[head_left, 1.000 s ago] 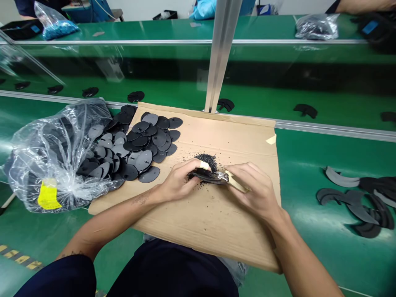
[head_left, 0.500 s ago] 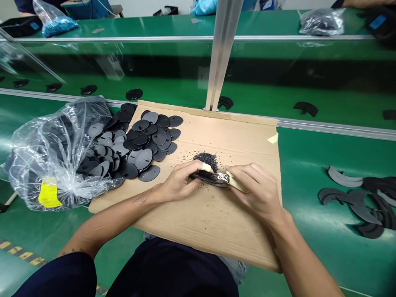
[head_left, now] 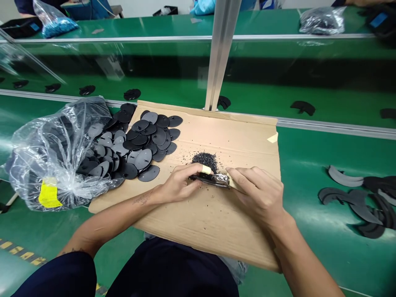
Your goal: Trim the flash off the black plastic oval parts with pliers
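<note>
Your left hand (head_left: 177, 184) is closed on a black oval piece (head_left: 204, 178). The thumb and the fingers pinch it by its near end, and one finger wears a pale tape. Your right hand (head_left: 261, 193) is closed around a small tool (head_left: 223, 179) with a light handle and a metal tip. The tip lies against the right end of the oval piece. Both hands hold the piece just above the cardboard sheet (head_left: 213, 218), which lies on the green table in front of you, a little right of the sheet's middle.

Just behind the piece there is a small heap of black crumbs (head_left: 206, 159) on the cardboard, and more crumbs are scattered around your hands.

On your left lies a clear plastic bag (head_left: 46, 144) on its side, with a yellow label (head_left: 48, 194) near its knotted end. It is partly full of the same black ovals. Its mouth faces to the cardboard, and a pile of ovals (head_left: 148, 138) has spilled from it on the far left corner of the sheet, many overlapping.

On the far shelf, at the left, a second clear bag (head_left: 54, 20) holds small blue pieces. At the right, another bag (head_left: 321, 20) holds dark parts, but I cannot tell which kind.

Well apart on your right, some curved black and grey strips (head_left: 359, 198) lie loose on the green surface.
</note>
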A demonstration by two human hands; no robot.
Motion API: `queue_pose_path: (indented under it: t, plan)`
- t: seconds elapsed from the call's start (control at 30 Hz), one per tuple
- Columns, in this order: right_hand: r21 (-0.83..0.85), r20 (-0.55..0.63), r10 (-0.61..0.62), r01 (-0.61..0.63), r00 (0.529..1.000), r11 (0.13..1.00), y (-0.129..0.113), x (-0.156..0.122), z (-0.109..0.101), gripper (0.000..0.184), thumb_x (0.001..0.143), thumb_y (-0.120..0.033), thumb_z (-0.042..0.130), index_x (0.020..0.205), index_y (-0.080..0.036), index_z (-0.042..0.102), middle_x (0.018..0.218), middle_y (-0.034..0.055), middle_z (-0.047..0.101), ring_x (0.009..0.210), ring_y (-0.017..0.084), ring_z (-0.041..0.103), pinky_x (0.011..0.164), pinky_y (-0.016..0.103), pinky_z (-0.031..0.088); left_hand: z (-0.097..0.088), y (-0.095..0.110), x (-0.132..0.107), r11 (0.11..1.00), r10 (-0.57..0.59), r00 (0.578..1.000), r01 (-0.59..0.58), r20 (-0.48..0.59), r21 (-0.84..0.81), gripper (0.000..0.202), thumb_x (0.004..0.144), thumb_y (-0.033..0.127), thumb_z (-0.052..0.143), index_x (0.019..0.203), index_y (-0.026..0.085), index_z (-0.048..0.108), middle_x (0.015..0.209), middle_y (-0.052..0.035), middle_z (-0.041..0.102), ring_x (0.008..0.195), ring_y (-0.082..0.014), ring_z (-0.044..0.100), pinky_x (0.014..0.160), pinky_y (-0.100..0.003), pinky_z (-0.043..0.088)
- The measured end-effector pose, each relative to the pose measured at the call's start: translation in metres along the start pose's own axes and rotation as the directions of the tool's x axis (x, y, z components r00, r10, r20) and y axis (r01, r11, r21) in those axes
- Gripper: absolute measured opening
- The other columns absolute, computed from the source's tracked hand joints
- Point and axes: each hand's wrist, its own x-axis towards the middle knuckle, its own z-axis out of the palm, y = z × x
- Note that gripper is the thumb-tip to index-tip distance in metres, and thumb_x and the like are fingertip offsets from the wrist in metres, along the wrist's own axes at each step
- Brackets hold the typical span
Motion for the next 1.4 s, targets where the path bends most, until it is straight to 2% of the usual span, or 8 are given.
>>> queue_pose_path:
  t: [0.33, 0.57, 0.73, 0.93, 1.1, 1.2, 1.3, 1.4]
  plan:
    - [0.207, 0.062, 0.114, -0.124, 0.992, 0.970, 0.000, -0.004, 0.000, 0.011, 0.098, -0.017, 0.060, 0.105, -0.019, 0.068, 0.084, 0.0044, 0.074, 0.072, 0.014, 0.064, 0.065, 0.027, 0.048, -0.006, 0.001, 0.004, 0.996, 0.079, 0.997, -0.079, -0.006, 0.042, 0.023, 0.090, 0.010, 0.062, 0.112, 0.015, 0.068, 0.095, -0.0073, 0.074, 0.088, -0.0157, 0.070, 0.076, -0.027, 0.057]
    - [0.047, 0.173, 0.057, -0.066, 0.983, 0.997, 0.006, -0.005, 0.009, 0.018, 0.100, -0.020, 0.052, 0.109, -0.019, 0.068, 0.088, 0.0042, 0.075, 0.075, 0.016, 0.060, 0.068, 0.030, 0.042, -0.007, -0.003, 0.003, 0.969, 0.121, 0.988, -0.139, 0.098, 0.204, 0.031, 0.091, 0.010, 0.058, 0.120, 0.017, 0.066, 0.097, -0.0079, 0.071, 0.090, -0.0177, 0.066, 0.078, -0.031, 0.057]
    - [-0.069, 0.286, 0.214, -0.202, 0.934, 0.977, 0.019, -0.008, 0.014, 0.035, 0.101, -0.042, 0.051, 0.117, -0.015, 0.067, 0.093, 0.0112, 0.071, 0.085, 0.024, 0.058, 0.072, 0.034, 0.038, -0.010, -0.007, 0.005, 0.937, 0.153, 0.987, -0.159, 0.043, 0.312, 0.030, 0.092, 0.009, 0.055, 0.119, 0.017, 0.065, 0.097, -0.0071, 0.070, 0.089, -0.0165, 0.065, 0.077, -0.029, 0.056]
    - [-0.228, 0.349, 0.339, -0.272, 0.873, 0.935, 0.035, -0.017, 0.018, 0.042, 0.099, -0.049, 0.050, 0.116, -0.015, 0.067, 0.105, 0.0171, 0.066, 0.097, 0.032, 0.055, 0.079, 0.041, 0.040, -0.011, -0.006, 0.011, 0.932, 0.169, 0.986, -0.156, -0.012, 0.326, 0.022, 0.091, 0.009, 0.059, 0.110, 0.015, 0.068, 0.089, -0.0069, 0.071, 0.082, -0.0154, 0.065, 0.074, -0.028, 0.054]
    - [0.062, 0.246, 0.188, -0.209, 0.951, 0.976, 0.021, -0.009, 0.019, 0.045, 0.095, -0.052, 0.060, 0.122, -0.017, 0.064, 0.116, 0.0171, 0.065, 0.109, 0.032, 0.057, 0.088, 0.044, 0.048, -0.005, -0.008, 0.009, 0.961, 0.116, 0.992, -0.099, -0.050, 0.258, 0.013, 0.092, 0.016, 0.064, 0.104, 0.017, 0.071, 0.089, -0.0063, 0.073, 0.081, -0.0156, 0.067, 0.073, -0.029, 0.054]
    - [0.216, 0.120, 0.070, -0.095, 0.990, 0.972, 0.004, -0.004, 0.020, 0.021, 0.099, -0.030, 0.059, 0.114, -0.018, 0.067, 0.102, 0.0111, 0.069, 0.094, 0.023, 0.061, 0.079, 0.036, 0.049, -0.002, -0.006, 0.008, 0.974, 0.124, 0.991, -0.112, -0.049, 0.199, 0.012, 0.094, 0.023, 0.066, 0.104, 0.017, 0.071, 0.088, -0.0065, 0.074, 0.081, -0.0163, 0.067, 0.074, -0.030, 0.054]
    - [0.179, 0.007, 0.015, -0.016, 1.000, 0.984, -0.006, -0.002, 0.019, 0.016, 0.096, -0.010, 0.056, 0.102, -0.018, 0.069, 0.087, 0.0062, 0.070, 0.078, 0.017, 0.058, 0.071, 0.030, 0.045, -0.005, 0.000, 0.013, 0.979, 0.126, 0.992, -0.125, 0.000, 0.164, 0.030, 0.091, 0.042, 0.072, 0.105, 0.016, 0.071, 0.089, -0.0089, 0.074, 0.083, -0.0194, 0.066, 0.077, -0.033, 0.054]
    - [0.053, -0.082, -0.012, 0.016, 0.997, 0.998, -0.007, -0.001, 0.016, 0.017, 0.094, -0.006, 0.058, 0.097, -0.018, 0.070, 0.082, 0.0047, 0.070, 0.073, 0.016, 0.055, 0.070, 0.029, 0.043, -0.015, 0.009, 0.028, 0.982, 0.046, 0.993, -0.065, 0.112, 0.177, 0.037, 0.090, 0.049, 0.071, 0.104, 0.015, 0.071, 0.090, -0.0098, 0.073, 0.084, -0.0200, 0.065, 0.077, -0.032, 0.053]
